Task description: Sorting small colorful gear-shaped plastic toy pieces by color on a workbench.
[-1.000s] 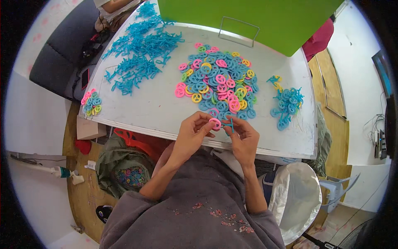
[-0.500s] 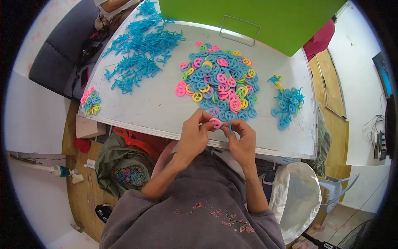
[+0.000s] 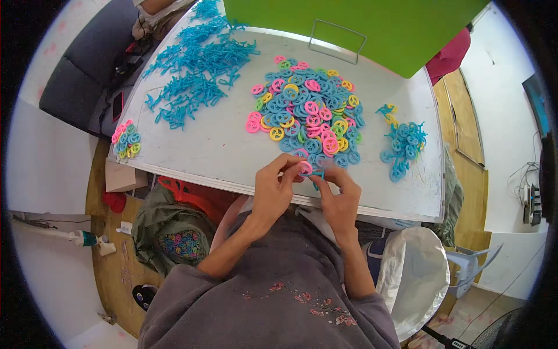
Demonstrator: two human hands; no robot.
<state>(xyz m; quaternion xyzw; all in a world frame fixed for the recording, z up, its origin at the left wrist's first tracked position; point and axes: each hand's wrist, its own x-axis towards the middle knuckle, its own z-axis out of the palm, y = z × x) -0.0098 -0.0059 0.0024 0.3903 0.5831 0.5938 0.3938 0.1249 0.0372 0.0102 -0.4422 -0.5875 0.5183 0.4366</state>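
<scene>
Over the table's near edge, my left hand [image 3: 274,185] pinches a pink plastic wheel [image 3: 305,168] between thumb and fingertips. My right hand [image 3: 339,196] grips a small blue branched plastic piece [image 3: 318,173], which meets the wheel's right side. Whether the two are joined I cannot make out. Just beyond my hands spreads a pile of blue, pink, yellow and green wheels [image 3: 314,110]. A heap of loose blue branched pieces [image 3: 192,64] covers the table's far left. On the right lies a smaller cluster of blue pieces with wheels [image 3: 404,145] on them.
A small group of coloured wheels [image 3: 126,139] sits at the table's left corner. A green panel [image 3: 349,29] stands along the back. Below the table are an open green sack [image 3: 168,232] of small coloured parts and a white-lined bag [image 3: 415,279].
The blue piece has turned from upright to lying more level against the pink wheel. My right fingers have shifted and are slightly blurred; my left hand hardly moves.
</scene>
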